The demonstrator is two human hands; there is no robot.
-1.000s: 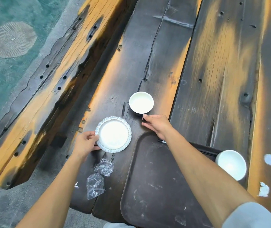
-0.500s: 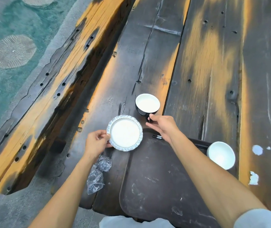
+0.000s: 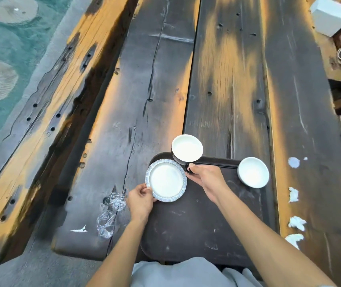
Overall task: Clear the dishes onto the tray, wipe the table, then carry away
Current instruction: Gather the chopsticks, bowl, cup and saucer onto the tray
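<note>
Gleaming white plate (image 3: 166, 180), scalloped silvery rim.

table (image 3: 227, 79): dark worn planks, orange patches | bench (image 3: 47, 112): left of table | floor (image 3: 10, 48): teal, left of bench

My left hand (image 3: 141, 201) pinches the scalloped silver-rimmed white plate (image 3: 166, 180) over the far left corner of the dark brown plastic tray (image 3: 196, 230); my right hand (image 3: 205, 180) grips the black cup with white inside (image 3: 187, 148) at the far rim. A white round bowl (image 3: 253, 171) blocks the far right corner. Tray middle and near half open. Crumpled clear plastic wrap (image 3: 111, 212) lies just left of the tray. White paper scraps (image 3: 294, 208) dot the right plank. Weathered dark wooden table (image 3: 227, 79) beyond is clear.
</note>
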